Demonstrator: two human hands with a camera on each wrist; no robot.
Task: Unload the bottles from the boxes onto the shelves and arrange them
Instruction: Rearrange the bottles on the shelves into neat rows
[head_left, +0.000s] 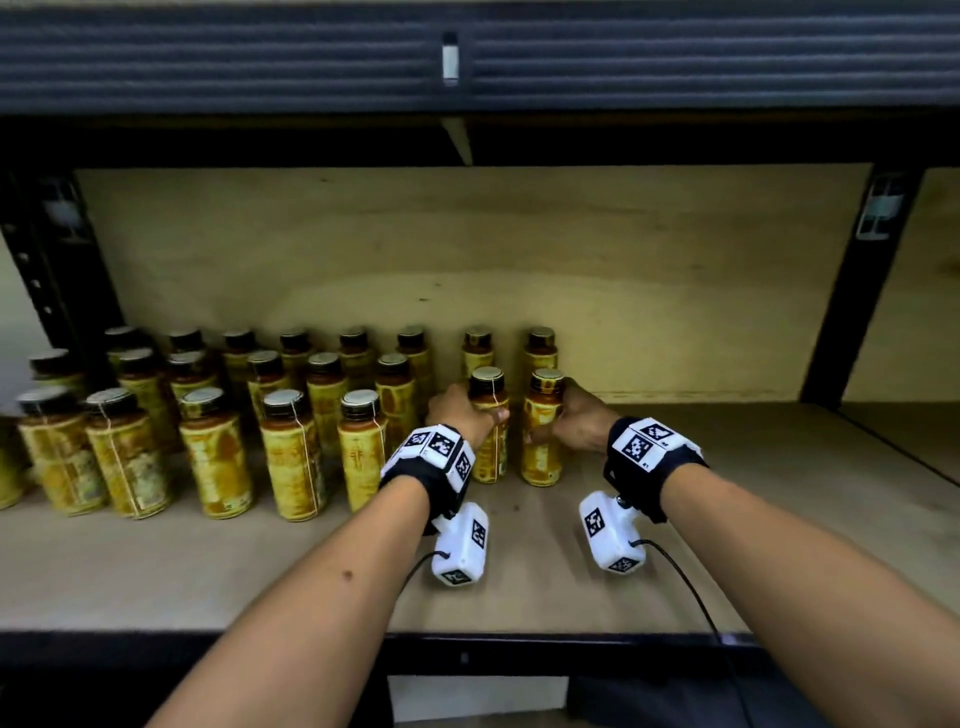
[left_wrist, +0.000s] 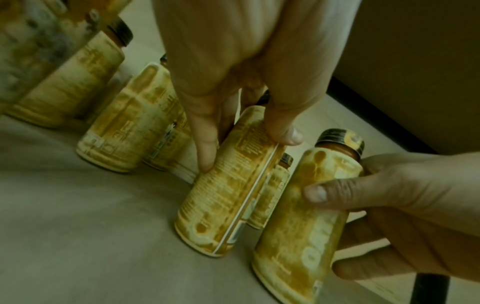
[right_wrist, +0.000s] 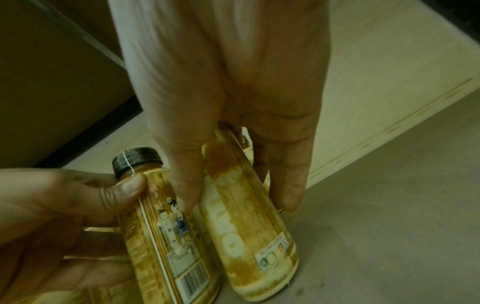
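Note:
Two yellow-labelled bottles with dark caps stand side by side on the wooden shelf (head_left: 675, 519). My left hand (head_left: 465, 410) grips the left bottle (head_left: 488, 415) around its upper body; in the left wrist view the same bottle (left_wrist: 228, 189) sits between my thumb and fingers. My right hand (head_left: 576, 421) grips the right bottle (head_left: 543, 431) from its right side; the right wrist view shows that bottle (right_wrist: 249, 216) under my fingers. Both bottles stand upright on the board, just in front of two more bottles (head_left: 509, 348) in the back row.
Several rows of like bottles (head_left: 208, 415) fill the shelf's left half. The plywood back panel (head_left: 467, 249) closes the rear. Black uprights (head_left: 852, 291) frame the bay, and the shelf above (head_left: 467, 67) hangs low. Bare board lies to the right and front.

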